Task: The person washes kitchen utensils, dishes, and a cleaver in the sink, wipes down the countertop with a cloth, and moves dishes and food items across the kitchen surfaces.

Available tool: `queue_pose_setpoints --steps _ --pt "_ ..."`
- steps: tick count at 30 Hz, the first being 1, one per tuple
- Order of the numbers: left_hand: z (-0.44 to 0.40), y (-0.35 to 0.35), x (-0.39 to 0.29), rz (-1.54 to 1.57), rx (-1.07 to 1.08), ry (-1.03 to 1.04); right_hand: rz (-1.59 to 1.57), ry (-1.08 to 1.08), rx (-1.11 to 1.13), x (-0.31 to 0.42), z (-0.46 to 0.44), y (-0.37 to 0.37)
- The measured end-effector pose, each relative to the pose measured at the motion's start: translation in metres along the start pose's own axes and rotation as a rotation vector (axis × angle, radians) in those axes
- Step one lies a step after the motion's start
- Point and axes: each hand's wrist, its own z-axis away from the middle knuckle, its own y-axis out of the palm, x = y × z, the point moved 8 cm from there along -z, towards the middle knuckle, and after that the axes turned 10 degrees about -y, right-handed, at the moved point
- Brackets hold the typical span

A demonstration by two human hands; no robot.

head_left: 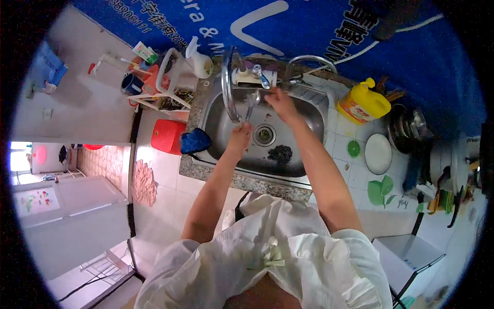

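My left hand (240, 136) is closed around the handle of a metal spoon (252, 99), its shiny head pointing away from me over the sink (213, 121). The curved faucet spout (226, 90) arches down close beside that hand. My right hand (282, 105) reaches to the back of the sink, its fingers bent together at the end of the faucet lever (263, 78). Exact finger contact there is small and hard to see. A dark, tangled clump (280, 154) lies on the sink floor near the drain (264, 135).
Right of the sink stand a yellow jug (364, 101), a white plate (378, 154) and stacked metal pots (406, 126). To the left are a white spray bottle (199, 62), a white rack (167, 82), a red container (167, 136) and a dark blue cloth-like item (195, 140).
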Motion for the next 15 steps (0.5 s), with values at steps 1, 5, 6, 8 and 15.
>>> queue_pose_setpoints --steps 1,5,6,8,15 --pt "-0.005 -0.004 0.004 -0.118 -0.129 -0.006 -0.116 0.066 0.061 -0.003 0.009 0.006" --pt "-0.002 0.011 0.008 -0.580 -0.097 -0.038 -0.028 0.076 0.058 -0.008 0.036 0.001" --pt "-0.006 0.009 0.015 -0.590 -0.083 -0.045 0.077 0.052 0.032 -0.008 0.044 -0.004" --pt "-0.028 -0.005 0.036 -0.783 -0.021 0.095 0.216 0.043 -0.073 0.014 0.060 -0.024" --pt "-0.045 -0.103 0.112 -0.927 -0.116 0.129 0.784 -0.386 -0.195 0.051 0.090 -0.071"
